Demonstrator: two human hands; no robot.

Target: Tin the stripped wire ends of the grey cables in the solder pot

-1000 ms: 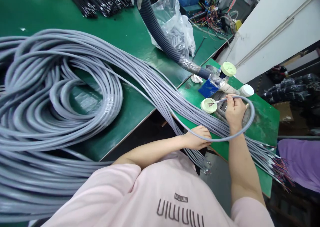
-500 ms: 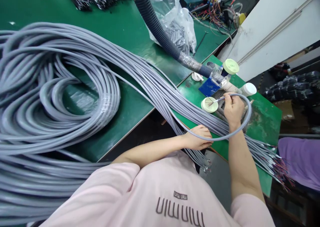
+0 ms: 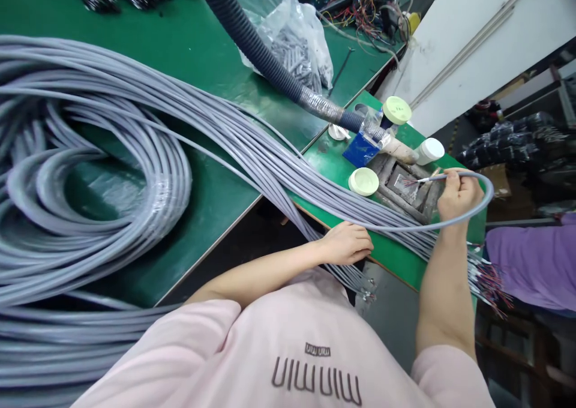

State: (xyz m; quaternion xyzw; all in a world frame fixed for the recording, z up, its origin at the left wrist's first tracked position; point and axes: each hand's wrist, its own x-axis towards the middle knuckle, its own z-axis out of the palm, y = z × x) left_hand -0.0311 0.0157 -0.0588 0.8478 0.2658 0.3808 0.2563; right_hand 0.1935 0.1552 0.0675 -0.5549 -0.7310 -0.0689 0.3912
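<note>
My right hand (image 3: 459, 195) is closed on one grey cable (image 3: 488, 195) near its stripped end. That cable bends in a loop round the hand, and its thin bare wires (image 3: 410, 183) point left over a dark, grimy square tray (image 3: 386, 199). Beside the tray sits a pale round tub (image 3: 363, 182). At the bench edge rests my left hand (image 3: 348, 243), next to the bundle of grey cables (image 3: 279, 162), its fingers curled together; anything beneath them is hidden.
Large grey cable coils (image 3: 168, 198) fill the left. A black ribbed hose (image 3: 256, 39) reaches down to a blue box (image 3: 361, 150). Near it stand a green-lidded jar (image 3: 396, 110) and a white jar (image 3: 431, 150). A person's purple sleeve (image 3: 535, 264) is at the right.
My right hand has moved right with the cable, taking the wire ends from the pale tub to over the square tray. The whole view has shifted slightly.
</note>
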